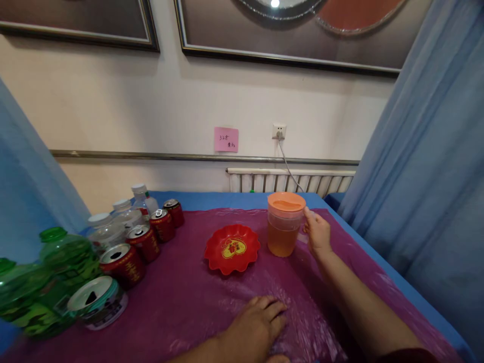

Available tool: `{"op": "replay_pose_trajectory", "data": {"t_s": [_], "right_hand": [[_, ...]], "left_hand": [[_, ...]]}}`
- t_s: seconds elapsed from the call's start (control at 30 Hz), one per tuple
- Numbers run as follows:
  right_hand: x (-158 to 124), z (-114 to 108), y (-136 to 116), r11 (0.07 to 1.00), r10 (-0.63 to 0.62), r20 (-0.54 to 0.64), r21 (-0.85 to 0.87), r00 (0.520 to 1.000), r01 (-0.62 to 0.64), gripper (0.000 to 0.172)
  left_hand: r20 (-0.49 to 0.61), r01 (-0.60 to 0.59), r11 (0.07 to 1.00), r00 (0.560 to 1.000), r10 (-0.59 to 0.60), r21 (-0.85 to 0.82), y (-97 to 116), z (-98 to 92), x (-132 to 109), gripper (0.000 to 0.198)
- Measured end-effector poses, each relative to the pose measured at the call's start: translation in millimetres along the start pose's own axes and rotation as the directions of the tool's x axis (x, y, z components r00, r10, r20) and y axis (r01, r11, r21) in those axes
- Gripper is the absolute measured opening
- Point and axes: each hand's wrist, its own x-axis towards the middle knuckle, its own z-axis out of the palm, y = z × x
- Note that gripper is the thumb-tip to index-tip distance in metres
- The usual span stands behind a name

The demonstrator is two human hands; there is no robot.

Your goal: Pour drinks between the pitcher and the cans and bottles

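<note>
- Hands, two. Right hand (318, 233): one, its grip closed around the handle side of the jug; the handle is mostly hidden by the fingers. Left hand (257, 322): one, palm down on the plastic sheet, its grip loosely spread and holding nothing.
- Jug (283, 234): one, clear, upright on the sheet, part-filled with amber liquid, just right of the plate.
- Lid (286, 201): one, orange, seated on the jug.
- Plate (214, 259): one, red, wavy-rimmed, with a yellow printed design at its centre; between the jug and the cans, beyond the left hand.
- Red cans (143, 243): four, upright, in a slanting row along the left side.
- Pale can (102, 307): one, white and teal, upright at the near end of that row.
- Clear bottles (108, 233): three, white-capped, behind the red cans.
- Green bottles (71, 262): two, green-capped, at the near left.
- Plastic sheet (170, 297): one, purple, spread over the bench.
- Bench (189, 200): one, blue-covered, the cover showing at the far and right edges.
- Curtains (419, 151): two, blue, one per side.
- Framed pictures (287, 59): two, on the wall.
- Note (226, 139): one, pink, handwritten.
- Socket (279, 130): one, with one plug and cord.
</note>
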Motion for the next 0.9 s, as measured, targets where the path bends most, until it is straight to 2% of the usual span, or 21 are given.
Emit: {"op": "replay_pose_trajectory", "data": {"t_s": [0.23, 0.33, 0.43, 0.47, 0.5, 0.53, 0.57, 0.63, 0.7, 0.77, 0.8, 0.83, 0.9], "right_hand": [[-2.9, -15.4, 1.4, 0.998, 0.015, 0.007, -0.06, 1.0, -0.015, 0.059], [-12.0, -25.2, -3.0, 0.992, -0.045, -0.096, -0.118, 0.994, 0.033, 0.056], [-35.4, -29.5, -14.3, 0.979, -0.176, -0.271, -0.148, 0.946, 0.139, 0.052], [-47.2, -28.4, -18.7, 0.968, -0.236, -0.286, -0.15, 0.929, 0.2, 0.048], [-60.8, -25.8, -22.9, 0.949, -0.31, -0.25, -0.143, 0.917, 0.282, 0.044], [-75.8, -21.7, -26.3, 0.93, -0.365, -0.179, -0.123, 0.914, 0.347, 0.038], [-91.3, -16.2, -28.6, 0.916, -0.397, -0.091, -0.091, 0.913, 0.39, 0.034], [-120.8, -2.0, -29.0, 0.91, -0.407, 0.105, -0.044, 0.908, 0.413, 0.027], [-143.8, 13.9, -23.4, 0.902, -0.407, 0.277, -0.028, 0.87, 0.431, 0.021], [-158.1, 27.7, -13.4, 0.886, -0.422, 0.41, -0.003, 0.809, 0.464, 0.013], [-162.1, 32.8, -7.5, 0.882, -0.425, 0.464, 0.019, 0.777, 0.471, 0.01], [-164.4, 36.2, -1.3, 0.883, -0.419, 0.514, 0.038, 0.748, 0.468, 0.009], [-165.4, 38.4, 10.5, 0.901, -0.367, 0.61, 0.044, 0.702, 0.432, 0.012]], "left_hand": [[-0.039, -0.008, 0.999, 0.999, 0.006, -0.052, 4.1, 0.7, -7.9, 0.064], [-0.08, 0.022, 0.998, 0.996, -0.027, -0.064, 10.3, -2.0, -23.7, 0.062], [-0.21, 0.077, 0.994, 0.973, -0.093, -0.082, 10.4, 1.0, -53.3, 0.057], [-0.282, 0.118, 0.989, 0.95, -0.137, -0.084, 8.1, 3.5, -66.2, 0.055], [-0.365, 0.175, 0.981, 0.911, -0.193, -0.082, 4.4, 6.1, -80.4, 0.052], [-0.46, 0.252, 0.965, 0.85, -0.258, -0.077, -0.2, 8.2, -95.5, 0.05], [-0.562, 0.344, 0.936, 0.762, -0.323, -0.072, -5.7, 9.1, -111.0, 0.047], [-0.746, 0.522, 0.85, 0.534, -0.398, -0.079, -18.0, 5.4, -141.7, 0.043], [-0.872, 0.648, 0.753, 0.299, -0.387, -0.113, -30.1, -6.0, -169.6, 0.042], [-0.924, 0.737, 0.655, 0.116, -0.366, -0.167, -41.0, -21.4, -192.9, 0.049], [-0.932, 0.768, 0.608, 0.043, -0.361, -0.2, -46.1, -28.8, -202.7, 0.053], [-0.929, 0.789, 0.568, -0.006, -0.371, -0.232, -50.9, -35.2, -211.2, 0.057], [-0.906, 0.809, 0.506, -0.075, -0.417, -0.3, -60.5, -43.7, -224.3, 0.066]]}}
